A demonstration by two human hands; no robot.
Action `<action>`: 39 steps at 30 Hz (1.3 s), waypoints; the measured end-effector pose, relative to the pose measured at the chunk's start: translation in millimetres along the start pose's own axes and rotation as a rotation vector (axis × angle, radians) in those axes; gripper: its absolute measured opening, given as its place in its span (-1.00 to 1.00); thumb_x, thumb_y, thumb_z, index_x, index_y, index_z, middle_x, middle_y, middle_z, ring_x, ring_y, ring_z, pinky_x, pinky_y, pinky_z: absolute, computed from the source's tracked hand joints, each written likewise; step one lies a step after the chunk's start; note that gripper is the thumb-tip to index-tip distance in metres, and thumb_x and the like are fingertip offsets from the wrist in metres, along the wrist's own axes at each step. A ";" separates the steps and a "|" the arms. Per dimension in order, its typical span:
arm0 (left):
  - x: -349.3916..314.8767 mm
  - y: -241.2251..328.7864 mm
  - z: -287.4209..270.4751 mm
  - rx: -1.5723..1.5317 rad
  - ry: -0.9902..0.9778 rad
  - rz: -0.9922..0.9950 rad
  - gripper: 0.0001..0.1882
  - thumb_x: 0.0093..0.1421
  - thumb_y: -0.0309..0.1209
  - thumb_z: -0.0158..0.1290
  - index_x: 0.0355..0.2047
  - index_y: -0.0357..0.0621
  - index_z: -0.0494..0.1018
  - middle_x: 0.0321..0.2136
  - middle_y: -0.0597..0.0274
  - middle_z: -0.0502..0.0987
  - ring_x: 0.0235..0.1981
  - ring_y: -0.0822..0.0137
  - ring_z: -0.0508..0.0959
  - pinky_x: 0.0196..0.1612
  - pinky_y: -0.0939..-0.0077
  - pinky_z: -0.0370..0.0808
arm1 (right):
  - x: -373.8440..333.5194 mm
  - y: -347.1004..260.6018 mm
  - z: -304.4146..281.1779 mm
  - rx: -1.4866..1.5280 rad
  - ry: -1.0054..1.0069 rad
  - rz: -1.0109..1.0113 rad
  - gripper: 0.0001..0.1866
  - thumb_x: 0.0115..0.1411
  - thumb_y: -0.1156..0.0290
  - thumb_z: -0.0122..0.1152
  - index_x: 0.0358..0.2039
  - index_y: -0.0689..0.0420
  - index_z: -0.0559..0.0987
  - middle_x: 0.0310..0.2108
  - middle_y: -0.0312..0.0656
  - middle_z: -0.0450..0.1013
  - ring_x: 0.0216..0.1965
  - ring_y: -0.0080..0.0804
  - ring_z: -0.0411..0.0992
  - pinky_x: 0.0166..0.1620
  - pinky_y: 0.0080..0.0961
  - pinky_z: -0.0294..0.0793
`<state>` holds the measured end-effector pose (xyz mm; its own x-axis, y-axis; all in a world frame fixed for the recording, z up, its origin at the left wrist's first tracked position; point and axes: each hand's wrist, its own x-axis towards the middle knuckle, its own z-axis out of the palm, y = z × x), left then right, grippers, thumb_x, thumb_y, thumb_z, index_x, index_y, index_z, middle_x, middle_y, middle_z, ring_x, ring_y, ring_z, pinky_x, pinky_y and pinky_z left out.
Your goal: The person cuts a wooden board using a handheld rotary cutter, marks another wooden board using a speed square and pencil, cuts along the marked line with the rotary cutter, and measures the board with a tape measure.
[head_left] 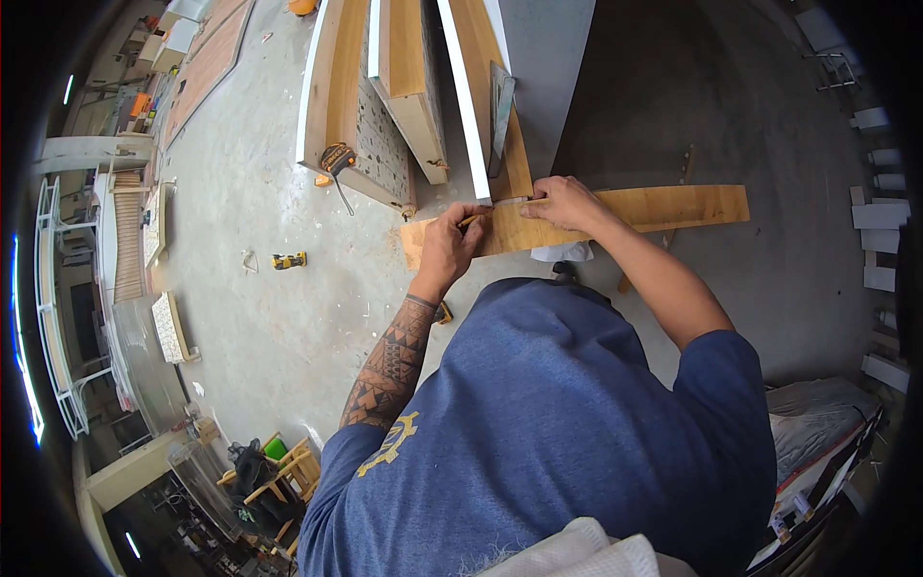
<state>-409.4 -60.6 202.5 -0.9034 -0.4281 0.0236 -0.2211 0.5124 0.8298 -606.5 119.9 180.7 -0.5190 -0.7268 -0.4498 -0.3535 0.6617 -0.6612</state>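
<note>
In front of me a long wooden board lies crosswise against the end of a white-edged wooden panel. My left hand is closed on a pencil, its fingers resting at the board beside the panel's white edge. My right hand is closed, with its fingertips pinched at the board just right of the panel's end. Whatever they grip is too small to make out. A metal square leans on the panel's wooden face, beyond both hands.
More thick panels stand to the left, with a tape measure on one end. A grey panel rises at the right. A yellow-and-black tool lies on the concrete floor. Wooden chairs are at lower left.
</note>
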 end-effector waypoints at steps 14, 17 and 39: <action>3.2 2.6 -0.9 0.075 -0.010 -0.063 -0.82 0.37 -0.42 0.26 -0.09 -0.25 0.64 -0.28 -0.04 0.75 -0.23 0.16 0.78 -0.13 0.33 0.67 | 2.3 4.7 3.2 -0.037 0.035 -0.040 -0.39 0.14 -0.13 0.55 -0.12 0.21 0.71 -0.29 0.07 0.69 -0.11 0.02 0.68 0.02 -0.11 0.62; 3.0 3.1 0.0 0.057 -0.015 -0.072 -0.82 0.37 -0.44 0.25 -0.09 -0.27 0.63 -0.28 -0.12 0.74 -0.24 0.05 0.78 -0.14 0.27 0.67 | 2.3 4.0 1.8 -0.032 0.013 -0.032 -0.39 0.15 -0.13 0.54 -0.11 0.20 0.71 -0.29 0.07 0.69 -0.13 0.00 0.68 0.01 -0.12 0.62; 3.0 6.3 2.6 0.050 0.028 -0.088 -0.80 0.35 -0.42 0.26 -0.10 -0.27 0.64 -0.30 -0.12 0.74 -0.25 0.06 0.78 -0.14 0.28 0.67 | 2.4 3.4 1.1 -0.027 0.004 -0.018 -0.36 0.13 -0.16 0.55 -0.10 0.20 0.71 -0.25 0.07 0.70 -0.08 0.02 0.68 0.04 -0.09 0.61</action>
<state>-414.4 -56.7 206.4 -0.8690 -0.4938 -0.0321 -0.3182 0.5079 0.8005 -608.1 120.2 176.7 -0.5149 -0.7383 -0.4356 -0.3840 0.6530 -0.6528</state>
